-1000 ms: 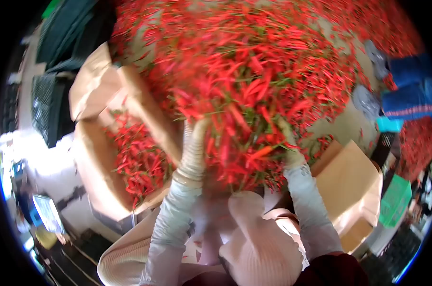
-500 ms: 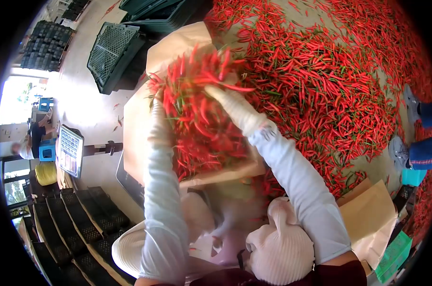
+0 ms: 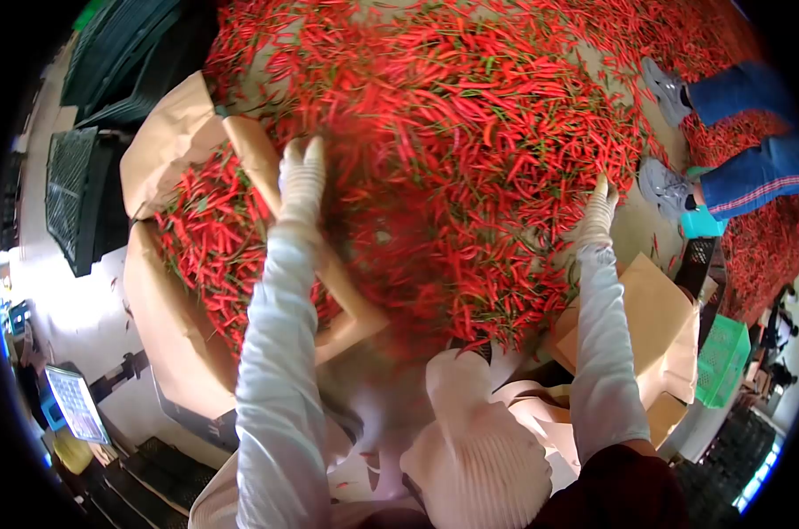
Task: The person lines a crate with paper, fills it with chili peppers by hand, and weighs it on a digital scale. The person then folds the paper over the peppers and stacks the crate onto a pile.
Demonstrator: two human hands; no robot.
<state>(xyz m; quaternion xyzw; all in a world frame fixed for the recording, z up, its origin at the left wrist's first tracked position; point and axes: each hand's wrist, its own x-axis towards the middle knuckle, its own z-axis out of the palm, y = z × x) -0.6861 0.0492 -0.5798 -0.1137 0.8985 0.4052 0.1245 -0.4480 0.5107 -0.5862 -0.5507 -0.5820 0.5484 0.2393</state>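
My left hand [image 3: 302,181], in a pale ribbed glove, is over the near right rim of a cardboard box [image 3: 166,309]. Its fingers point away from me and look apart, with nothing visible in them. Red chillies [image 3: 210,229] with green stems fill much of the box. My right hand [image 3: 599,212], gloved too, reaches the right edge of a big chilli heap [image 3: 488,159] on the floor. The fingers on that side are stretched out and seen nearly edge-on, touching or close to the chillies. Between my hands, part of the heap is blurred.
Dark crates [image 3: 73,194] stand at the far left, near a scale display [image 3: 78,404]. Another person's shoes [image 3: 668,189] and blue trouser legs [image 3: 752,181] are at the right. Closer in are a folded carton [image 3: 646,326] and a green basket [image 3: 721,361].
Both hands have left the chillies they were handling over the box. My right hand has moved far right to the heap, my left to the box rim. My view has swung right.
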